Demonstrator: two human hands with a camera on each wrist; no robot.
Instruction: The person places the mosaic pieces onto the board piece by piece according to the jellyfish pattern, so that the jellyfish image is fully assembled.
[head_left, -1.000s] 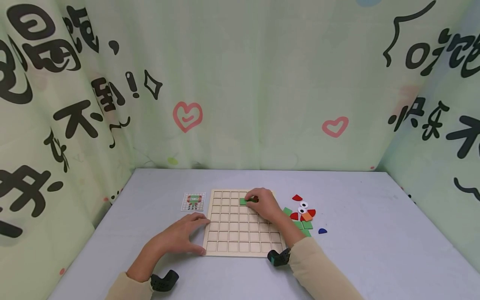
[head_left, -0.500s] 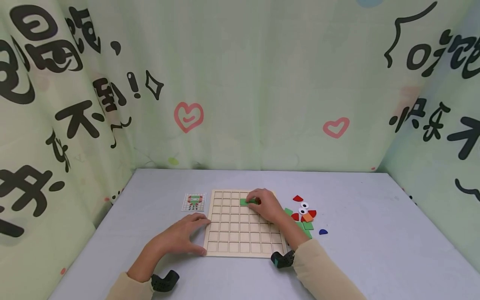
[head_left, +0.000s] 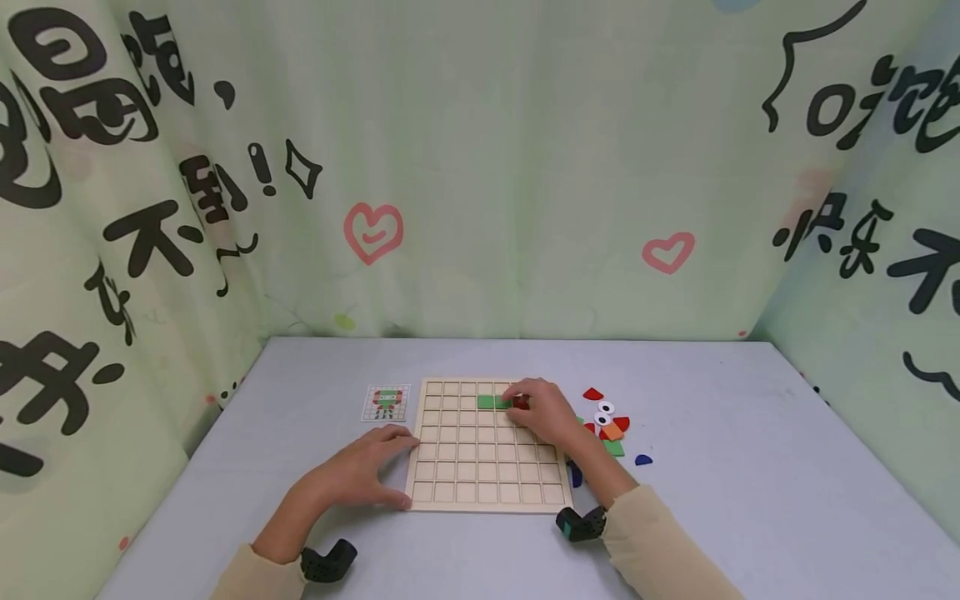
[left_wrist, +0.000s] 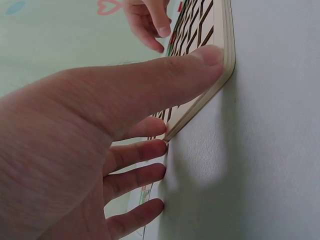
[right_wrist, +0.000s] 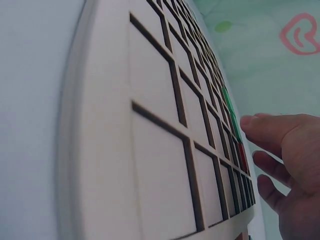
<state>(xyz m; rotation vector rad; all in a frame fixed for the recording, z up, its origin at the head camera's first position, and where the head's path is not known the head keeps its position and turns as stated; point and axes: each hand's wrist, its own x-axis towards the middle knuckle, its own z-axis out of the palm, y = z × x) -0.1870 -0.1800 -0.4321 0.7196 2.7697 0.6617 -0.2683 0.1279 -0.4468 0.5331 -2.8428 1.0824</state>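
Firstly: one right hand [head_left: 543,410], fingers bent, grip unclear; under it, two flat, square green tiles [head_left: 486,402] and one red piece [right_wrist: 242,155]. One gridded board [head_left: 467,472], pale wood, lower centre of frame. One left hand [head_left: 367,465], spread wide, touching its left edge. Further left, one picture card [head_left: 386,403].

Lettered pale-green curtains [head_left: 510,167] surround a whitish table [head_left: 750,467].

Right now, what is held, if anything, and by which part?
No grip shows: the left hand only touches the board at its left side; the right hand is by the green tiles, no piece visibly pinched.
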